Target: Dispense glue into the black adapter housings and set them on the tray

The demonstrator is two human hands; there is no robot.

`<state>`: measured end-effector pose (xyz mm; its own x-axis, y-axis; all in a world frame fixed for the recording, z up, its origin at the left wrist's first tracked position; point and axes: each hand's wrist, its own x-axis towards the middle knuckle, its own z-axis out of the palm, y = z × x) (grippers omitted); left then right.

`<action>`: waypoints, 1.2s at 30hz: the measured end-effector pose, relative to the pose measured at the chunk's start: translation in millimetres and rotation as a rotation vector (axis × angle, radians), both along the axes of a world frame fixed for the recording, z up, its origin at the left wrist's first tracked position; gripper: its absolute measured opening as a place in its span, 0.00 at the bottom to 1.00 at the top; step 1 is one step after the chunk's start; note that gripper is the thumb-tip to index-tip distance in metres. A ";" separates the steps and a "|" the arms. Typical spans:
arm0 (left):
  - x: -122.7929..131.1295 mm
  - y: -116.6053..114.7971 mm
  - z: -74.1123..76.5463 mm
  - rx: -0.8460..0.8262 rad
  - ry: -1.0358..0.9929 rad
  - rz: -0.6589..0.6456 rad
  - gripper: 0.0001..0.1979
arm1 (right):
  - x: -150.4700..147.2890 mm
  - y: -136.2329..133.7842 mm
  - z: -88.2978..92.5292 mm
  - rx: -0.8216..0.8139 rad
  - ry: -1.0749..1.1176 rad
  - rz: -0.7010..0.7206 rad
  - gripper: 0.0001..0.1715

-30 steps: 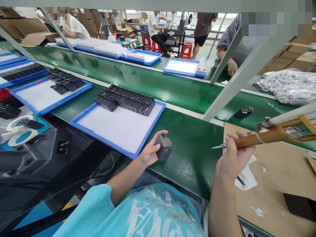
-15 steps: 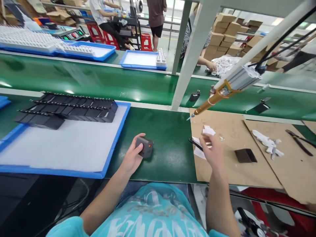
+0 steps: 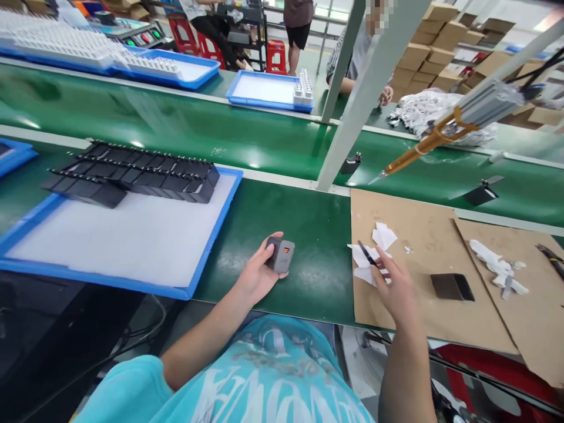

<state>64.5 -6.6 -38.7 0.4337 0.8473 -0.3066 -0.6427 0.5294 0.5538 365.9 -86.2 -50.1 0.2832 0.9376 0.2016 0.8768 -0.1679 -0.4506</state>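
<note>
My left hand [image 3: 258, 273] is closed around a small dark grey plastic case [image 3: 281, 255], held over the green bench. An orange-red mark shows on the case's facing side. My right hand [image 3: 396, 285] pinches one end of a slim black tool [image 3: 368, 254] that looks like tweezers, its other end pointing away from me. Under it lie scraps of white paper [image 3: 384, 236] on a cardboard sheet [image 3: 414, 217]. To the right of that hand rests a dark, box-shaped piece [image 3: 452, 286].
At left, a blue-rimmed tray [image 3: 215, 229] carries rows of black cases [image 3: 163, 173]. An orange-and-silver hanging screwdriver [image 3: 423, 147] slants over the cardboard. A white post [image 3: 352, 123] rises behind the bench. Pliers [image 3: 550, 258] lie far right. Co-workers are beyond the green belt.
My right hand has picked up the black tool from the paper. My left hand has turned the case so its marked side faces me more. The whole view has shifted slightly.
</note>
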 end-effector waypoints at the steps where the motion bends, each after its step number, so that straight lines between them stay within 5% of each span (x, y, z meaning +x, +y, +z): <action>1: 0.1 -0.9 1.2 -0.006 -0.010 -0.001 0.21 | 1.2 -2.1 3.9 0.042 0.058 -0.006 0.27; 8: 1.4 -6.8 3.6 0.009 -0.003 -0.004 0.22 | -13.1 4.4 25.1 0.515 0.228 -0.208 0.13; 12: 3.9 -9.0 5.0 0.011 -0.006 -0.009 0.22 | -57.5 12.2 38.2 0.834 0.639 -0.043 0.11; 16: 3.3 -12.7 9.0 0.038 -0.015 -0.025 0.22 | -98.1 9.7 46.9 0.733 0.646 0.333 0.15; 20: -0.6 -16.3 14.2 0.067 0.008 -0.030 0.22 | -108.5 6.7 47.6 0.596 0.591 0.538 0.22; 36: -7.1 -19.7 18.1 0.083 0.014 -0.032 0.23 | -105.7 5.7 46.1 0.553 0.607 0.617 0.25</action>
